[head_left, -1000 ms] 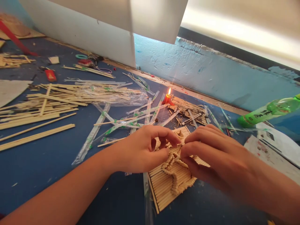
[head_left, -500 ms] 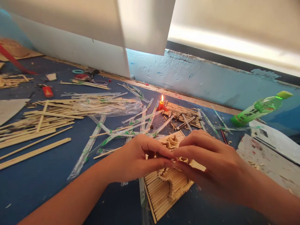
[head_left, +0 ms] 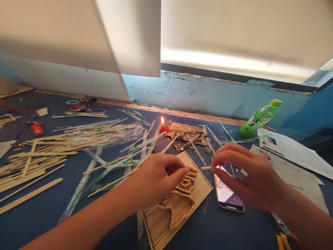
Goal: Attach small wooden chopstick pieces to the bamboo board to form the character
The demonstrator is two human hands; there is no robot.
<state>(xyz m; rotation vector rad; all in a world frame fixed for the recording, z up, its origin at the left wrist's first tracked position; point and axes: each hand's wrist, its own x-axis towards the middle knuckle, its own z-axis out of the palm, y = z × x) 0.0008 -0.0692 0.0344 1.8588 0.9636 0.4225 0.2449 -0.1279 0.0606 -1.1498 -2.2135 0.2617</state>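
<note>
My left hand (head_left: 158,178) is over a panel of wooden sticks (head_left: 179,211) laid side by side, its thumb and forefinger pinched together. Anything between those fingertips is too small to make out. Raised wavy lines of small wooden pieces (head_left: 188,180) stand on the panel, partly covered by this hand. To the right, my right hand (head_left: 244,175) pinches a short piece of wooden stick (head_left: 206,168), which points left. Below the right hand lies a phone (head_left: 229,198) with its screen lit, partly hidden by the fingers.
A lit red candle (head_left: 163,127) burns beside a scorched stick mat (head_left: 187,133). Loose chopsticks (head_left: 39,173) and plastic wrappers (head_left: 80,184) spread across the left. At right are a green bottle (head_left: 257,119), papers (head_left: 291,149) and scissors (head_left: 283,229); a red lighter (head_left: 37,129) lies far left.
My hands, which met above the panel, have come apart. The right hand has moved right with the short stick piece showing, and the phone has come into sight. The view has turned right.
</note>
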